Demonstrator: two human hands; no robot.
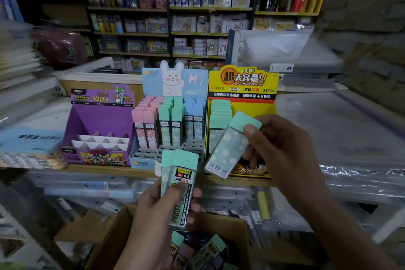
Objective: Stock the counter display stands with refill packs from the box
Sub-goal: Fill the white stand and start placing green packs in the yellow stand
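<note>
While my left hand (151, 210) grips 2 spares (178, 182), my right hand (282, 151) pinches 1 tilted pack (230, 147): I should upright it before slotting into the yellow stand (243, 85).

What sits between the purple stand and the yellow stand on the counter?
The blue bunny stand, holding pink, green and blue refill packs, seen in the head view.

One wide-angle view, worn on the person's head, faces forward and slightly down over the tabletop's (109, 170) front edge. It sits close: the left hand (151, 215) and right hand (285, 151) fill the lower half, the display stands (243, 85) rise just beyond, the box (114, 237) lies at the bottom, and the wall shelves (210, 9) stand far behind.
</note>
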